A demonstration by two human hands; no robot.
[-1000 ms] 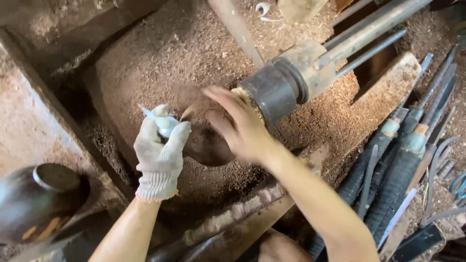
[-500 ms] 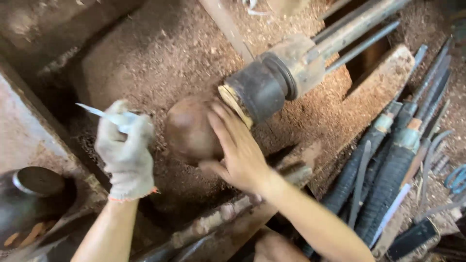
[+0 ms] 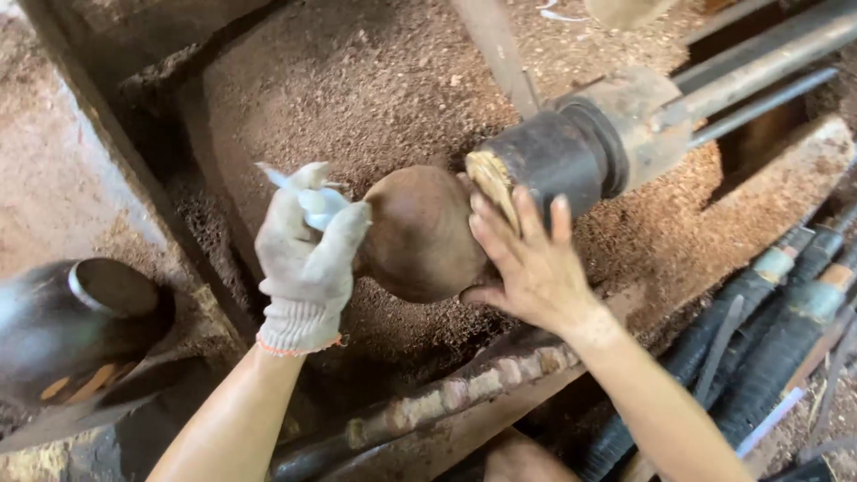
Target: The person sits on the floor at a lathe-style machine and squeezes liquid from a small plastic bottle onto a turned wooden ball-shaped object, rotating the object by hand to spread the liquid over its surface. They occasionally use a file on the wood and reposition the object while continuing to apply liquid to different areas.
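- Head view, looking straight down: a round brown wooden ball sits on the end of a dark metal lathe chuck, right in the middle of the shot.
- Left hand is in a dirty white glove, curled shut around a small pale rag, pressed against the ball's left side.
- Right hand is bare, fingers spread wide and flat, touching the ball's right side just where it meets the chuck. Not gripping anything.
- Sawdust is everywhere, heaped under and behind the ball.
- A dark round pot sits off at the left, well apart from the hands.
- A bunch of long dark-handled tools lies along the right edge.
- A worn wooden bar runs across below the ball, near the person's arms.
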